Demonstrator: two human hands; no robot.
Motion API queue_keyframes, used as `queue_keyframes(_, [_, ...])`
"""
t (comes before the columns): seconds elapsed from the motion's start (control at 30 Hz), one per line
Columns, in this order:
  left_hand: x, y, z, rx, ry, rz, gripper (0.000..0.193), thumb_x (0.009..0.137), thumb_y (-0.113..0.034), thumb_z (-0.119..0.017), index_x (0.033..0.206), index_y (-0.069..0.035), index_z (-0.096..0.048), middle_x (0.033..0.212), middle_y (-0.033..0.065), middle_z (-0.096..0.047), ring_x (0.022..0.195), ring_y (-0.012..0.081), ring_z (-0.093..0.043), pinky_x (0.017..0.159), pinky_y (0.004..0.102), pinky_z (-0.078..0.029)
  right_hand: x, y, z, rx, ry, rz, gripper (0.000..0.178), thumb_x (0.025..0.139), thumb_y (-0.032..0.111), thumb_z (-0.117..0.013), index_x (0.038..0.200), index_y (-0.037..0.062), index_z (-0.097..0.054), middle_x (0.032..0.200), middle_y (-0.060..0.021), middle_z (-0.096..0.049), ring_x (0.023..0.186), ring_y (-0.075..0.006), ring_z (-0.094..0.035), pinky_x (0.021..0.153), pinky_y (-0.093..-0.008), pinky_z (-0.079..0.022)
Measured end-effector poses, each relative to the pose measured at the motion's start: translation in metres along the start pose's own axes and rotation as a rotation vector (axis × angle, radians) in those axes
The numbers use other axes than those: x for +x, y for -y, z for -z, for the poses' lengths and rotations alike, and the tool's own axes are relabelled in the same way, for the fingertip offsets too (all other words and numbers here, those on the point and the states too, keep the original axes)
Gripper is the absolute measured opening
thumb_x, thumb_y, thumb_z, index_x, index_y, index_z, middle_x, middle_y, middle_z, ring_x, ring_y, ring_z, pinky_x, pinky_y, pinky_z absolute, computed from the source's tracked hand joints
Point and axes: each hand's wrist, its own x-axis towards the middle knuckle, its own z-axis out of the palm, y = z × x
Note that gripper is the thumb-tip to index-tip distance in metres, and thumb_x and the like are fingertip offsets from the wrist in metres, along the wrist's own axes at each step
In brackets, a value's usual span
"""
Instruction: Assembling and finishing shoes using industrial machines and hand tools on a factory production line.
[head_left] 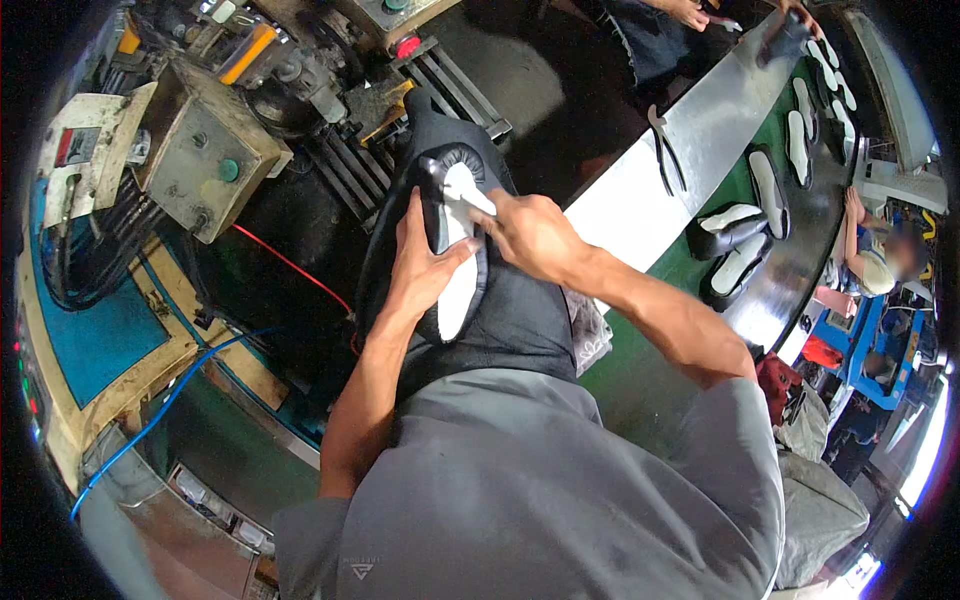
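Observation:
A black shoe upper on its last (pixel 460 290) lies across my lap with its white underside up and gathered black edges at the toe. My left hand (pixel 424 265) grips its side, the thumb pressed over the white underside. In my right hand (pixel 535 235) is a hammer (pixel 474 196) with a pale handle. Its head is over the toe end, slightly blurred, and I cannot tell whether it touches the shoe. A black cloth apron (pixel 530 320) covers my legs beneath the shoe.
Pincers (pixel 668 155) lie on a metal bench strip (pixel 635 210) to the right. Beyond, several similar shoes (pixel 740 265) rest on a green-and-metal conveyor line. Machinery with a control box (pixel 205 155) stands left, near a blue hose (pixel 160 410). Another person's hand (pixel 685 12) works at the top.

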Motion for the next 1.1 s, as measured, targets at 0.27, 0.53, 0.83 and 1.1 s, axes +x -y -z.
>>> queue_keyframes(0.27, [-0.055,0.025,0.019,-0.645,0.117,0.175,0.079,0.111,-0.022,-0.064,0.176,-0.009,-0.020,0.180,0.0150,-0.025,0.162,0.0254,-0.031,0.131,0.0383,-0.029,-0.035,0.010,0.027,0.233,0.071,-0.332,0.033,0.102,0.028,-0.070,0.105,-0.0044,-0.066,0.077,-0.0274,-0.067,0.072,-0.0453,-0.070,0.068,-0.0521,-0.055])
queue_keyframes(0.53, [-0.067,-0.003,0.017,-0.460,0.177,0.114,0.103,0.100,-0.004,-0.076,0.177,-0.009,-0.009,0.178,0.0234,-0.026,0.159,0.0302,-0.034,0.129,0.0409,-0.033,-0.074,0.034,0.033,0.317,0.106,-0.258,0.030,0.108,0.024,-0.065,0.110,-0.0053,-0.070,0.086,-0.0272,-0.067,0.078,-0.0439,-0.070,0.072,-0.0506,-0.054])
queue_keyframes(0.83, [-0.073,0.018,0.009,-0.256,0.173,-0.019,0.118,0.088,0.014,-0.073,0.178,-0.015,-0.003,0.178,0.0164,-0.021,0.150,0.0237,-0.042,0.116,0.0355,-0.048,-0.095,0.036,0.004,0.012,0.013,-0.054,0.037,0.092,0.015,-0.075,0.121,0.0009,-0.058,0.099,-0.0229,-0.068,0.081,-0.0422,-0.073,0.071,-0.0524,-0.059])
queue_keyframes(1.1, [-0.078,0.000,0.013,-1.003,0.221,0.167,0.111,0.085,0.008,-0.070,0.177,-0.012,-0.012,0.172,0.0158,-0.033,0.158,0.0304,-0.036,0.129,0.0438,-0.034,-0.126,0.017,-0.015,0.180,-0.220,-0.528,0.038,0.085,0.013,-0.076,0.113,0.0000,-0.053,0.091,-0.0260,-0.066,0.078,-0.0487,-0.072,0.067,-0.0589,-0.057])
